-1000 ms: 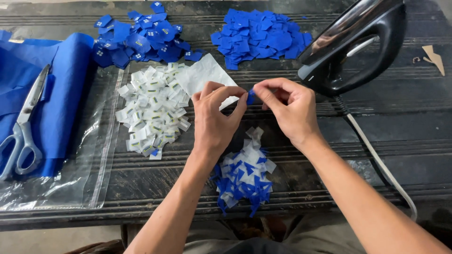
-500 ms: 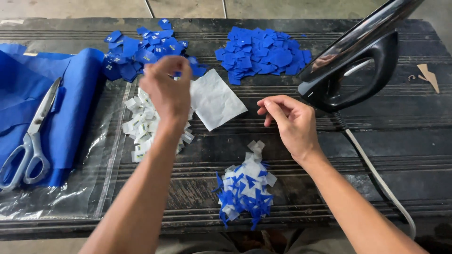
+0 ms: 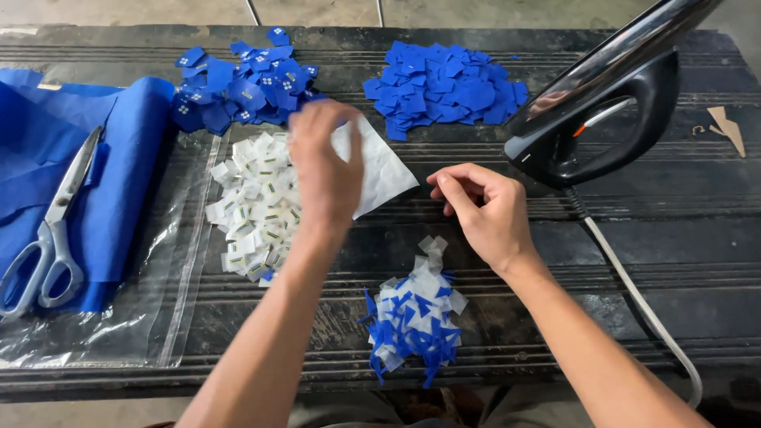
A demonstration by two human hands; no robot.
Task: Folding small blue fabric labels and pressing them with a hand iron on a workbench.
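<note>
Over the pile of white tags (image 3: 254,202) the left hand (image 3: 325,170) is held, fingers bunched downward as if pinching; whether a tag is gripped cannot be told. Beside the white sheet (image 3: 380,170) on the desk (image 3: 674,261), the right hand (image 3: 483,210) is kept loosely curled and empty, above the mixed blue-and-white heap (image 3: 412,317).

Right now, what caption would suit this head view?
Left hand over white tags, right hand beside a black iron.

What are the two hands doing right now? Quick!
Left hand: raised over the white tags, fingers curled; whether it holds anything cannot be told.
Right hand: loosely curled above the table, nothing visible in it.
</note>
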